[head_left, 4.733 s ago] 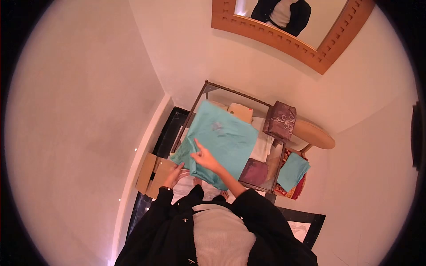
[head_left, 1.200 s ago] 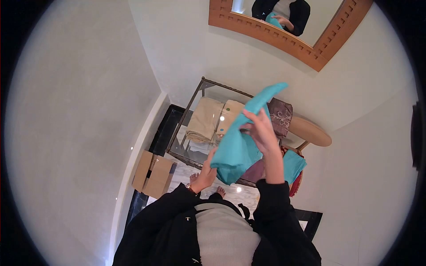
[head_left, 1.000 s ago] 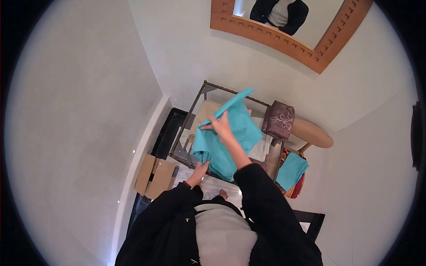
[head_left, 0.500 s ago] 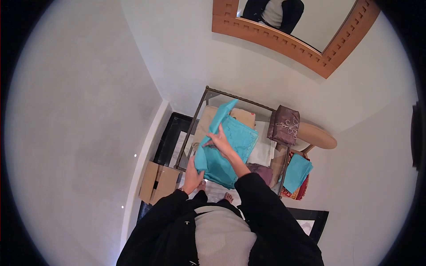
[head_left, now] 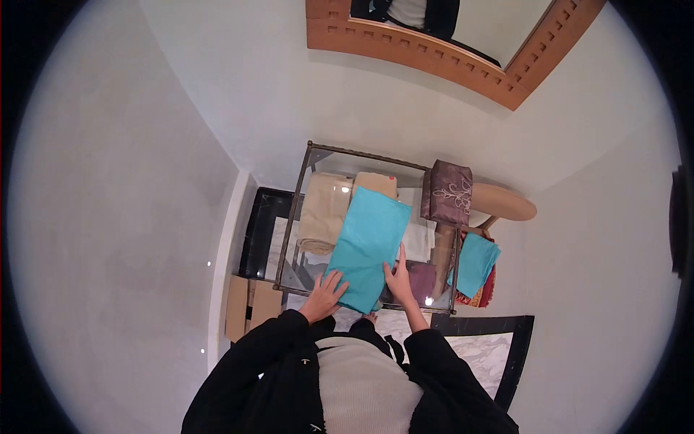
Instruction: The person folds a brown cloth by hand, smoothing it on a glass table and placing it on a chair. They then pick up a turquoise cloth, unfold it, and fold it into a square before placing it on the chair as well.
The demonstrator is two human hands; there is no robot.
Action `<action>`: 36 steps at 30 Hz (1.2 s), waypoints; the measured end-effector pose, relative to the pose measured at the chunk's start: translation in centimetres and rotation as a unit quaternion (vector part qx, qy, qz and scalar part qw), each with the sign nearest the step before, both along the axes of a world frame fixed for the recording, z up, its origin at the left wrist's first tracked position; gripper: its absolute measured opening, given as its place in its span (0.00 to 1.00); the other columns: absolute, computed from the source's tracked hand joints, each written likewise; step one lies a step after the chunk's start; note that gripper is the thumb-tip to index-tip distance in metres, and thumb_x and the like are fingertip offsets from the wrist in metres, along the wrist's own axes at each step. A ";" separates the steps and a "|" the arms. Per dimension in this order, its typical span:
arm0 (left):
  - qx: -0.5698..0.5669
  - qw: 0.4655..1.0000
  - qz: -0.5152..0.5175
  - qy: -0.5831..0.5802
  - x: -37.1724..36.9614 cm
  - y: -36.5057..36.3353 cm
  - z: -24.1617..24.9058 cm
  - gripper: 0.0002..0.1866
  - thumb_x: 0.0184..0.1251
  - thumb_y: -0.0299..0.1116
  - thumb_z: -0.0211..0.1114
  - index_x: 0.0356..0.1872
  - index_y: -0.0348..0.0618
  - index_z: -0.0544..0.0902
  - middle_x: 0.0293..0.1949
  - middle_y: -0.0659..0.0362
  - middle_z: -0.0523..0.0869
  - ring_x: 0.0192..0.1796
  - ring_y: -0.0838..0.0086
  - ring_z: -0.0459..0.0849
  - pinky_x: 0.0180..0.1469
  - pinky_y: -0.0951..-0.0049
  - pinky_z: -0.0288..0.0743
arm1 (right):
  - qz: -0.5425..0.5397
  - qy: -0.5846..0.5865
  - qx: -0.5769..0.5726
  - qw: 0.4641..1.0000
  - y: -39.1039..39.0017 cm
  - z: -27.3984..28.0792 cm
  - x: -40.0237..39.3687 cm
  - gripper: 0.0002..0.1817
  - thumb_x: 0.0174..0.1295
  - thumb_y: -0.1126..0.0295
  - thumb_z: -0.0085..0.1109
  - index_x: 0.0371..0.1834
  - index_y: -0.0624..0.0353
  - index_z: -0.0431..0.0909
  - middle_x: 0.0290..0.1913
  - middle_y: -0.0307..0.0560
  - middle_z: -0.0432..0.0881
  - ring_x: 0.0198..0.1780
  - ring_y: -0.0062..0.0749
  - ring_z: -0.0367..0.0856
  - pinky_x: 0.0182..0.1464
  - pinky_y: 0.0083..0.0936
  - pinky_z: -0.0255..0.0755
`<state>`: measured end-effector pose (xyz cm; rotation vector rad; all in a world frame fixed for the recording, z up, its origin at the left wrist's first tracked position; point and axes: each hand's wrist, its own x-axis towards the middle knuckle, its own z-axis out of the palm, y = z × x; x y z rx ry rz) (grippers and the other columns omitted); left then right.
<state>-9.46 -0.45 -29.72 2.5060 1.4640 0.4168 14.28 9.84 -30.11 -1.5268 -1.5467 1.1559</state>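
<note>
A folded turquoise cloth (head_left: 371, 242) lies lengthwise on a glass-topped table (head_left: 291, 246) with a dark metal frame. My left hand (head_left: 325, 296) rests on the cloth's lower left corner, its fingers spread flat. At the lower right edge, my right hand (head_left: 400, 281) touches the cloth with its fingers stretched out along the side and the thumb apart. Beige folded fabric (head_left: 323, 213) shows through the glass left of the cloth, and white fabric (head_left: 419, 241) to the right.
A brown package with a pale flower pattern (head_left: 451, 194) sits on the table's far right corner. Beyond it is a round-topped wooden piece (head_left: 506, 201). Another turquoise cloth (head_left: 477, 262) lies on red patterned fabric at right. Cardboard (head_left: 265, 302) stands at lower left. A wood-framed mirror (head_left: 419, 52) hangs above.
The raised turquoise fold has come down flat over the rest of the cloth. My right hand has moved from its middle to the lower right edge; my left hand now lies flat on it.
</note>
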 end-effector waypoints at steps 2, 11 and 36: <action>-0.008 1.000 0.001 -0.020 -0.1 0.1 -0.7 0.37 0.51 0.40 0.73 0.65 0.48 0.70 0.67 0.47 0.66 0.72 0.51 0.61 0.64 0.39 0.60 | -0.014 -0.073 0.061 0.995 -0.6 0.3 -1.0 0.40 0.67 0.72 0.55 0.79 0.49 0.45 0.35 0.51 0.79 0.28 0.38 0.76 0.34 0.31 0.72; -0.063 0.994 -0.090 0.015 -2.9 1.5 3.2 0.39 0.54 0.42 0.66 0.71 0.49 0.65 0.72 0.49 0.62 0.72 0.55 0.62 0.67 0.44 0.59 | 0.041 -0.300 0.210 0.930 -2.2 2.2 0.4 0.35 0.61 0.74 0.55 0.74 0.48 0.61 0.66 0.57 0.67 0.67 0.51 0.65 0.63 0.47 0.62; -0.073 0.992 -0.101 0.005 -4.8 12.3 2.0 0.34 0.56 0.35 0.65 0.68 0.51 0.69 0.68 0.56 0.71 0.67 0.68 0.72 0.60 0.56 0.67 | 0.218 -0.212 0.279 0.911 -0.2 -1.7 3.9 0.32 0.48 0.69 0.64 0.61 0.52 0.72 0.58 0.48 0.77 0.60 0.42 0.74 0.73 0.51 0.52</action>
